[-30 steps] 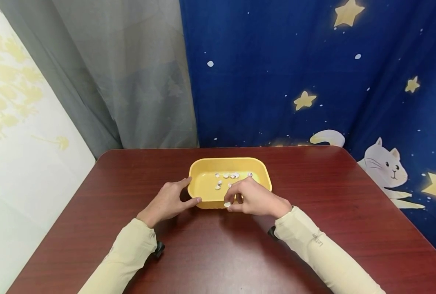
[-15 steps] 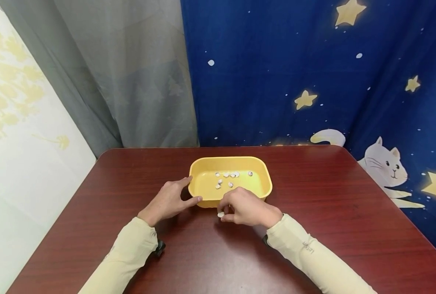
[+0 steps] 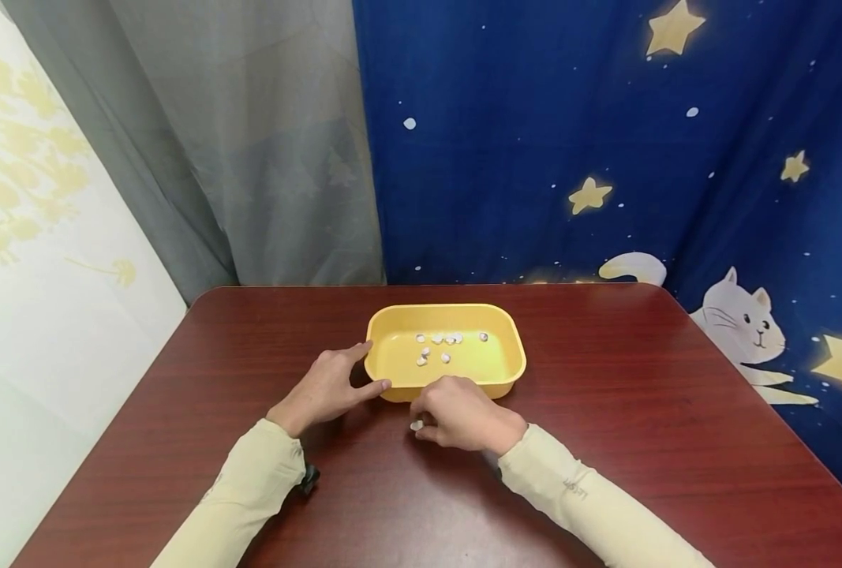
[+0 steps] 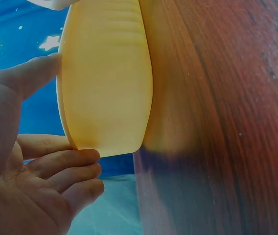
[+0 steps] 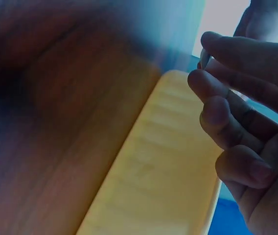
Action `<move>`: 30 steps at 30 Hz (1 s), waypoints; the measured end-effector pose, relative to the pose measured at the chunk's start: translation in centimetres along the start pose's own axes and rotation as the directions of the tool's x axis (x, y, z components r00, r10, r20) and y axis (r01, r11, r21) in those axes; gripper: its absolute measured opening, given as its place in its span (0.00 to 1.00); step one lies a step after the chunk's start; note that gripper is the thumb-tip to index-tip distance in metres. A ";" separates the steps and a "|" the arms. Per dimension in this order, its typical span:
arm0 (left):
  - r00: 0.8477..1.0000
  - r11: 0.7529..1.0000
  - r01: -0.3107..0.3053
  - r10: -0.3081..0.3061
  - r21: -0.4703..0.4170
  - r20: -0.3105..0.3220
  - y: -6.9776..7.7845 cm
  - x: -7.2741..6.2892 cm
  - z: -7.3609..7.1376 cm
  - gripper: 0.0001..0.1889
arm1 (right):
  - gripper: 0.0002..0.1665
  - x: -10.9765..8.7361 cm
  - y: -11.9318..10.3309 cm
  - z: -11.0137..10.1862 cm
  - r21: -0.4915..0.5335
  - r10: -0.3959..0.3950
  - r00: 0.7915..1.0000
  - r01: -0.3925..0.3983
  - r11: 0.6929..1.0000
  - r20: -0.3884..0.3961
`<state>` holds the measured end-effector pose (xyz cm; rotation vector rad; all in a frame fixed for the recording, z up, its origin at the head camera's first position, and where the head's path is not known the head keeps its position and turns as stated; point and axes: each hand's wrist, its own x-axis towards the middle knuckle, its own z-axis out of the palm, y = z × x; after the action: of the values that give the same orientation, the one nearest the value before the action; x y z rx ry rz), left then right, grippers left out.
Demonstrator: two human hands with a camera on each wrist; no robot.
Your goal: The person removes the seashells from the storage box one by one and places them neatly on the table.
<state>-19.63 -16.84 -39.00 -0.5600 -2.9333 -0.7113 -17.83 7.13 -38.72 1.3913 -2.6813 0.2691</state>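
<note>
A yellow plastic basin sits on the table with several small whitish pieces on its floor; their exact kind is too small to tell. My left hand holds the basin's near left corner, thumb on the front rim and fingers at the left end, as the left wrist view also shows. Just in front of the basin, my right hand pinches a small thin white piece between thumb and index finger. In the right wrist view that white piece is seen edge-on, with the other fingers curled below it.
The dark red wooden table extends on all sides of the basin. Behind its far edge hang a grey curtain and a blue star-patterned curtain. A white patterned surface stands at the left.
My right hand has moved from over the basin's front rim toward me and to the left, with the white piece still pinched. The left hand has stayed at the corner.
</note>
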 end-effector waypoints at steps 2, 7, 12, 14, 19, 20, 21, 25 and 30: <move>1.000 1.000 0.002 -0.002 -0.002 0.003 -0.1 0.0 0.0 0.43 | 0.10 0.3 -0.3 0.3 -0.040 0.001 1.000 0.000 0.999 0.005; 1.000 1.000 0.001 0.000 -0.011 0.011 -0.2 0.1 0.1 0.43 | 0.11 1.1 -1.0 1.1 -0.136 -0.002 1.000 0.005 0.991 0.022; 1.000 1.000 -0.003 0.003 -0.019 0.013 -0.3 0.1 0.1 0.44 | 0.11 1.6 -1.2 1.9 -0.157 0.001 1.000 0.003 0.988 0.024; 1.000 1.000 -0.003 0.004 -0.021 0.011 -0.3 0.1 0.1 0.44 | 0.10 1.8 -1.2 2.1 -0.163 0.000 1.000 0.004 0.987 0.019; 1.000 1.000 -0.005 0.005 -0.018 0.009 -0.3 0.2 0.1 0.44 | 0.05 2.2 -1.5 2.5 -0.200 -0.017 1.000 0.022 0.980 0.026; 1.000 1.000 -0.003 0.004 -0.019 0.012 -0.3 0.3 0.1 0.44 | 0.04 2.2 -1.5 2.5 -0.205 -0.019 0.999 0.025 0.979 0.030; 1.000 1.000 -0.003 0.004 -0.019 0.015 -0.3 0.3 0.1 0.44 | 0.04 2.2 -1.6 2.6 -0.207 -0.018 0.999 0.024 0.978 0.032; 1.000 1.000 -0.010 0.011 -0.024 0.016 -0.3 0.4 0.1 0.44 | 0.03 2.3 -1.6 2.7 -0.202 -0.007 0.999 0.014 0.979 0.035; 1.000 0.999 -0.024 0.024 -0.026 0.000 -0.5 0.3 0.1 0.44 | 0.04 2.4 -1.6 2.7 -0.190 -0.009 0.999 0.017 0.982 0.045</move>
<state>-20.11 -17.11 -39.22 -0.5970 -2.9163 -0.7480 -17.97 3.77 -40.81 1.3719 -2.6488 -0.0205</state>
